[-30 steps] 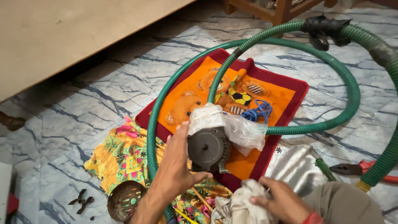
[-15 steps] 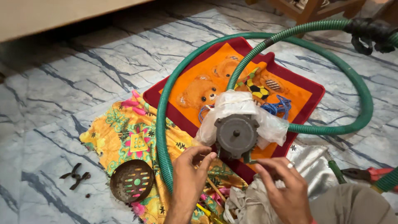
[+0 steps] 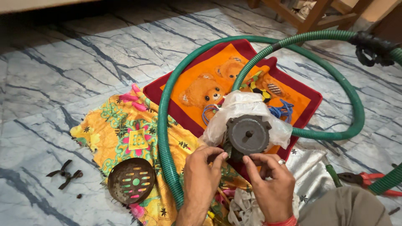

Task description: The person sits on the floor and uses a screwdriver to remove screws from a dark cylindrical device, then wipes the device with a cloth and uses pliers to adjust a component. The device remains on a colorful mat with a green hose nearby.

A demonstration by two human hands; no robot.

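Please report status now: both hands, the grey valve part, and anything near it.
Left hand and right hand both pinch the lower edge of the grey foot valve. Plastic wrap bunched behind it. Green hose loops close on the left.

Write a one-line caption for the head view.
Both hands, left hand and right hand, grip a dark round metal fitting wrapped in white plastic, above a green hose and patterned cloths.

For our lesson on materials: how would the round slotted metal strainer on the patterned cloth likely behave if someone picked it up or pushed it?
The slotted strainer looks like rusted metal, so probably stiff and fairly heavy for its size. Its shallow dish shape suggests it may rock rather than roll. Resting on the patterned cloth, a push would likely drag or bunch the fabric instead of sliding cleanly.
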